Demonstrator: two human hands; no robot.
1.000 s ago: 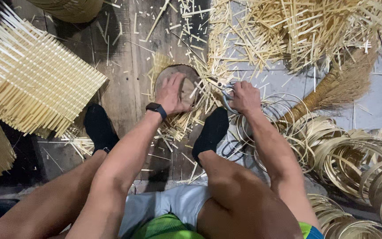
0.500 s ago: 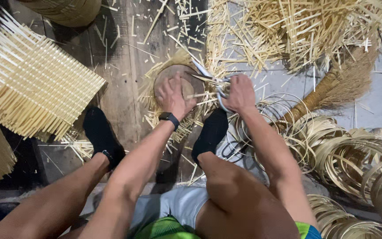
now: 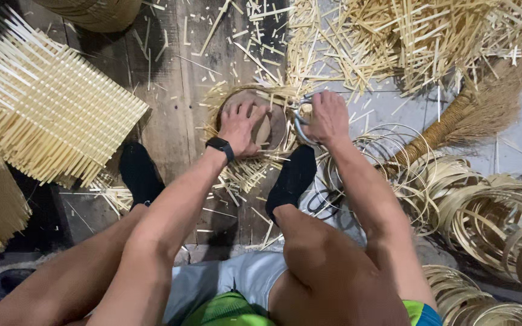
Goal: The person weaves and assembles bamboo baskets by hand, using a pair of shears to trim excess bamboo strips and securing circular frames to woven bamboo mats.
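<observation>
A round brown wooden disc (image 3: 273, 124) lies on the plank floor with pale bamboo strips (image 3: 244, 172) fanned out beneath it. My left hand (image 3: 241, 125), a black watch on its wrist, presses flat on the disc with fingers spread. Just right of the disc, my right hand (image 3: 328, 116) is closed around metal shears (image 3: 300, 124), whose grey loop handle curves out below my fingers at the disc's edge. My black-socked right foot (image 3: 292, 178) rests right below the disc.
A woven bamboo mat (image 3: 43, 115) with loose ends lies at the left. Cut bamboo scraps (image 3: 406, 36) pile up at the top right. A straw broom (image 3: 454, 124) and several coiled bamboo rings (image 3: 496, 211) sit at the right. A basket (image 3: 92, 11) stands at the top.
Both hands and the disc with its strips have shifted slightly on the floor. My right hand has closed in on the disc's right edge with the shears.
</observation>
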